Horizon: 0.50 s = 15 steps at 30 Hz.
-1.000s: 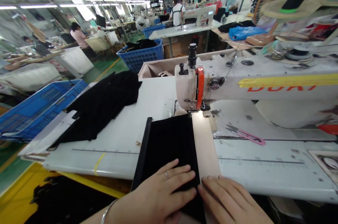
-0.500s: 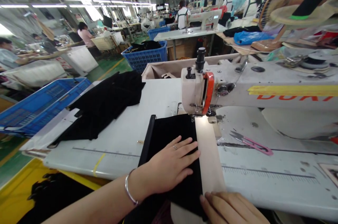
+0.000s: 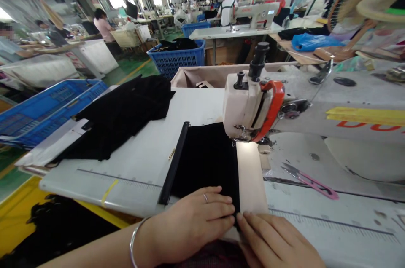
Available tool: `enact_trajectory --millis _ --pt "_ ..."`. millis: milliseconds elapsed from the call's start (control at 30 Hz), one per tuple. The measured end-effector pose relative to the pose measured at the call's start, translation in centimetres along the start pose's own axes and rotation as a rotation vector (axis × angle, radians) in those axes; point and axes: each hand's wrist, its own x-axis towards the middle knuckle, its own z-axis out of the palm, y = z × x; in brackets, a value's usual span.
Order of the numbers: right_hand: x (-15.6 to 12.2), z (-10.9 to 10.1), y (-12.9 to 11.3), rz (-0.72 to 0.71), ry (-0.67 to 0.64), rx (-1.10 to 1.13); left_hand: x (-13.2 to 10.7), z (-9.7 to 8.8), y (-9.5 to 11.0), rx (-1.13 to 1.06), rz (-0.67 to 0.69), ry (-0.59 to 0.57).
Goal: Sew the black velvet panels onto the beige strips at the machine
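Observation:
A black fabric piece (image 3: 207,158) lies on the white sewing table (image 3: 133,162), its far end under the head of the sewing machine (image 3: 249,105). My left hand (image 3: 193,219) rests flat on the near end of the fabric, fingers stretched out, with a ring and a bracelet. My right hand (image 3: 275,242) lies flat beside it, fingertips at the fabric's right edge on a pale strip (image 3: 251,179). A black bar (image 3: 174,162) runs along the fabric's left side.
A pile of black garments (image 3: 122,114) lies at the table's left. Pink thread snips (image 3: 311,175) sit right of the needle. Blue crates (image 3: 41,110) stand to the left, another blue crate (image 3: 179,57) beyond the table. Other people work at far tables.
My left hand slid forward on the fabric, then back to its near end beside my right hand. The view shifted closer to the machine.

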Motion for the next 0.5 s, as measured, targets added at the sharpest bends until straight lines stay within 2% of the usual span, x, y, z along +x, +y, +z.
enact_trajectory --millis 133,500 --pt "0.8 -0.1 0.7 0.028 -0.005 0.024 0.9 -0.3 -1.2 0.006 0.047 0.049" --pt "2.9 0.7 2.4 0.065 -0.075 0.028 2.6 -0.6 -4.4 0.100 0.077 0.028"
